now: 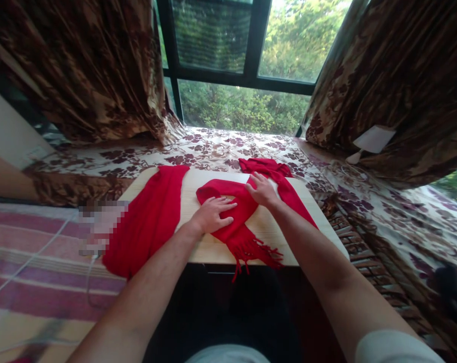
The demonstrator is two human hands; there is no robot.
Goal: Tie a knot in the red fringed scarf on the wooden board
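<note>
Clock taken from table (267, 222) centre, 12 toward window (239, 101). Red cloth (238, 213) lies at centre, looped, its fringe (253, 249) passing over the near edge at 5–6. Left hand (212, 215) palm down on the cloth, toward 9, fingers spread; right hand (262, 189) likewise at 1. Both grips released, hands flat, nothing clenched. Second red section (153, 217) runs from 10 to 8, overhanging the left edge; third (294, 199) slopes from 1 to 3, partly behind the right forearm, and joins a bunched part (264, 165) past the far edge. Whether all sections are one piece: cannot tell. Open wood: a strip at 9, between left and centre sections; a patch at 4–5 by the fringe; a margin at 3 along the right edge. Count: hands, 2; table, 1; visible fringed ends, 1; curtains flanking the window, 2; lamp (374, 138), 1, at 2, well apart.
</note>
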